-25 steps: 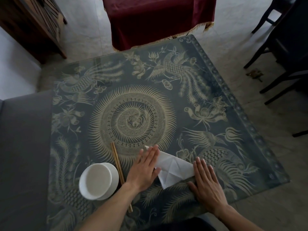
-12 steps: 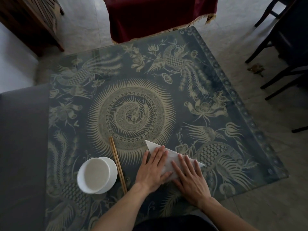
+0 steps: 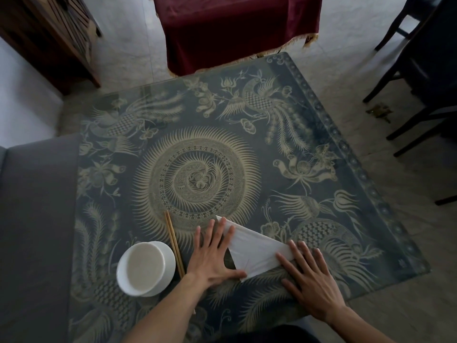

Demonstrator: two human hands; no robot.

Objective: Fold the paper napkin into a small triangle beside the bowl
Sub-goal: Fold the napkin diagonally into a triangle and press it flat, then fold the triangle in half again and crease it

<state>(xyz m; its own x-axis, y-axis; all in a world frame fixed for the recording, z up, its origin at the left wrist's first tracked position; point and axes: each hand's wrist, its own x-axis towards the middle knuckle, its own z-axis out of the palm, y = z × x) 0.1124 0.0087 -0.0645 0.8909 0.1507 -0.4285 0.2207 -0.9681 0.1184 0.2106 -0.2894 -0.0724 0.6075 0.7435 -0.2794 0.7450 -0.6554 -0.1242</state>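
A white paper napkin [image 3: 257,252], folded into a triangle, lies flat on the patterned table [image 3: 309,134] near its front edge. My left hand [image 3: 214,254] presses flat on the napkin's left corner with straight, spread fingers. My right hand [image 3: 309,280] lies flat over the right corner, fingers also straight. A white bowl [image 3: 144,268] stands to the left of the napkin. A pair of wooden chopsticks [image 3: 174,243] lies between the bowl and my left hand.
A grey sofa arm [image 3: 34,231] borders the table on the left. A dark red cloth-covered table [image 3: 235,28] stands beyond the far edge. Dark chairs [image 3: 425,70] are at the right, a wooden cabinet [image 3: 49,38] at the far left.
The napkin went from a partly open shape to a flat triangle. My hands came together on it, then slid apart to its left and right corners.
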